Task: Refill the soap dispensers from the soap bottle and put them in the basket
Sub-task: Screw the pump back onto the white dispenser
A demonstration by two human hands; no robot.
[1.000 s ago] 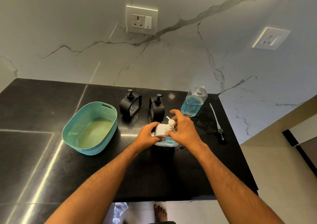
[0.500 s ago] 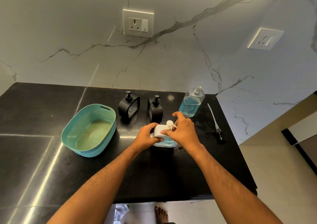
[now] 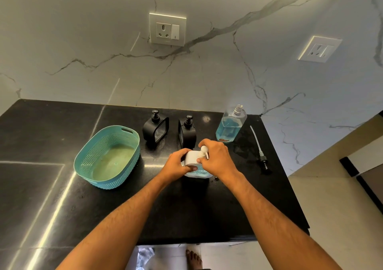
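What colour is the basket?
Teal, a blue-green basket; it shows best in the head view.

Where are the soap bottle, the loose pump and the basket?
soap bottle (image 3: pixel 229 130), head view, on its blue-filled body.
loose pump (image 3: pixel 263 163), head view, on its black collar.
basket (image 3: pixel 86 155), head view, on its left wall.

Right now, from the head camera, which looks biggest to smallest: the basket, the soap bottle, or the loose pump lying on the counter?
1. Teal basket, clearly biggest.
2. Soap bottle.
3. Loose pump: about as long, but far thinner.
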